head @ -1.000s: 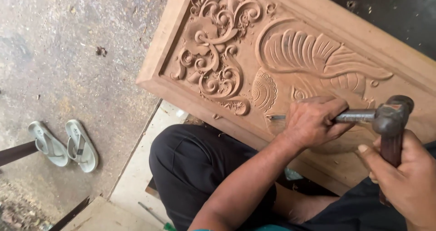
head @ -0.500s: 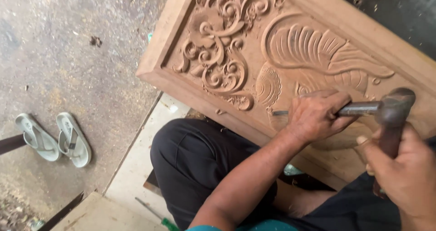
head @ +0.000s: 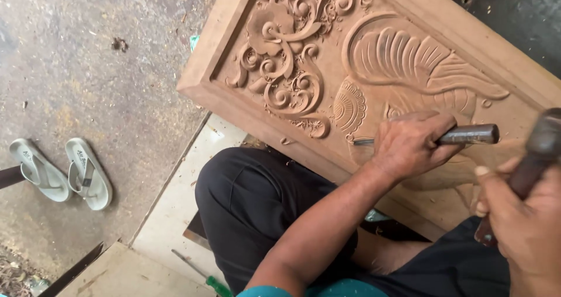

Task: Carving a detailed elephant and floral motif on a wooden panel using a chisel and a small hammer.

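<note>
Head view: left hand [head: 409, 148] in clenched grip on chisel [head: 461, 135], tip set on carved wood panel [head: 327, 69] just beside fan motif; right hand [head: 526, 221] grasping hammer [head: 534, 151], raised off chisel butt; keep chisel low-angled, strike light & square

A pair of pale flip-flops [head: 61, 171] lies on the stained concrete floor [head: 99, 69] at left, with a green-handled screwdriver [head: 204, 276] on the near pale board [head: 175, 209].
</note>
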